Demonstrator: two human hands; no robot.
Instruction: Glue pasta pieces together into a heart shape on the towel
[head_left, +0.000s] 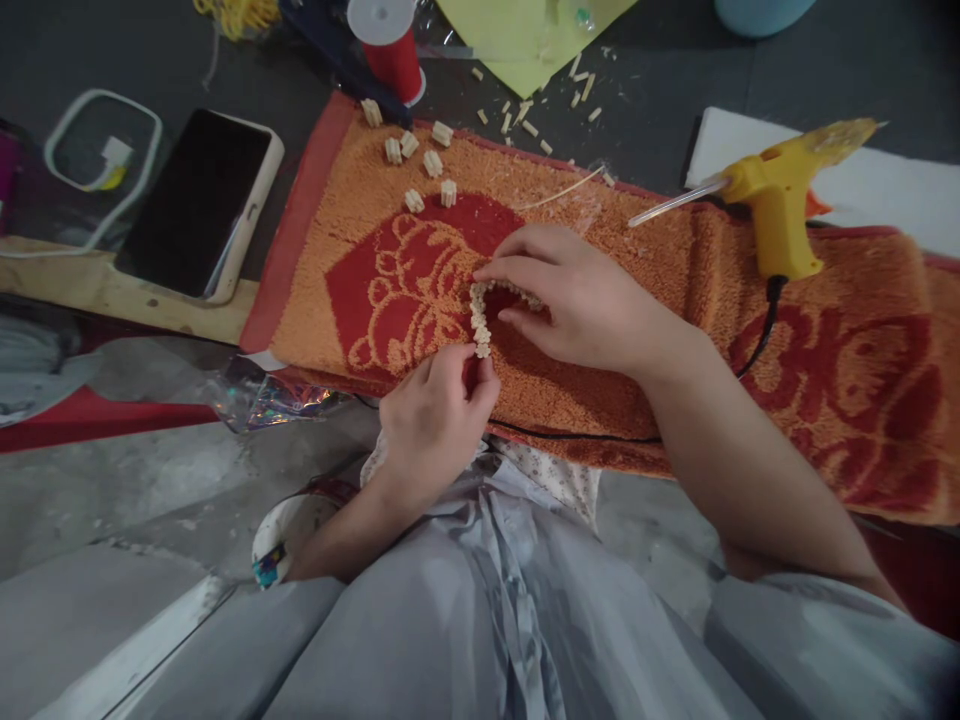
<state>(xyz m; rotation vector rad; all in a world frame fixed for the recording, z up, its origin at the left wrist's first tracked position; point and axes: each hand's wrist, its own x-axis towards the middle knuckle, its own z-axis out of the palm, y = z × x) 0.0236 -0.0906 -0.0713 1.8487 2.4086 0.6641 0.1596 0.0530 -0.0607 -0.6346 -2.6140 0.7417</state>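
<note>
A curved strip of small cream-coloured pieces (pixel 480 318) is held between both hands, over the red part of an orange towel (pixel 585 400). My left hand (pixel 439 415) pinches its lower end between thumb and forefinger. Bent over the strip's upper part, my right hand (pixel 566 295) grips it with the fingers and thumb, hiding some of it. Several small cream bundles of short sticks (pixel 433 163) lie on the towel beyond my hands. A thin pale stick (pixel 562 188) rests near the towel's far edge.
A yellow glue gun (pixel 780 200) lies at the right on the towel and white paper, its black cord (pixel 761 340) trailing. A phone (pixel 199 205) and white cable are at left. Behind stand a red thread spool (pixel 391 60), yellow-green paper (pixel 525 45) and scattered stick bits (pixel 529 129).
</note>
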